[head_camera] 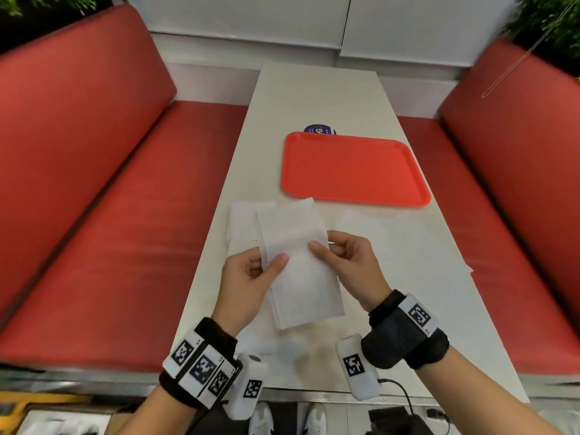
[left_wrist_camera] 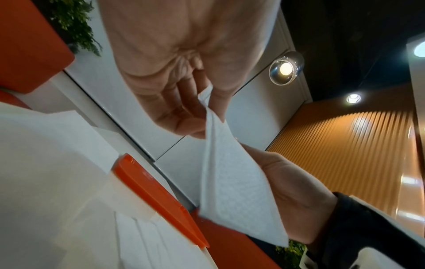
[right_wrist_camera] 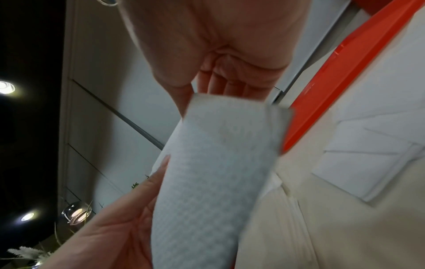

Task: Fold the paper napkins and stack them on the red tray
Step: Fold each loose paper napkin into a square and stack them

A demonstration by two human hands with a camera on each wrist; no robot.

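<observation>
Both hands hold one white paper napkin (head_camera: 295, 262) above the near part of the table. It is a long, folded strip. My left hand (head_camera: 251, 277) pinches its left edge between thumb and fingers, and my right hand (head_camera: 342, 262) pinches its right edge. The left wrist view shows the napkin (left_wrist_camera: 227, 182) hanging from my left fingers (left_wrist_camera: 181, 120), with the right hand behind it. The right wrist view shows the napkin (right_wrist_camera: 207, 182) close up under my right fingers (right_wrist_camera: 220, 85). The red tray (head_camera: 354, 167) lies further along the table with nothing on it.
More white napkins (head_camera: 248, 221) lie flat on the table (head_camera: 320, 98) to the left, under the held one, and another napkin (head_camera: 392, 240) lies to the right. A round purple sticker (head_camera: 318, 130) shows behind the tray. Red padded benches (head_camera: 110, 215) flank the table.
</observation>
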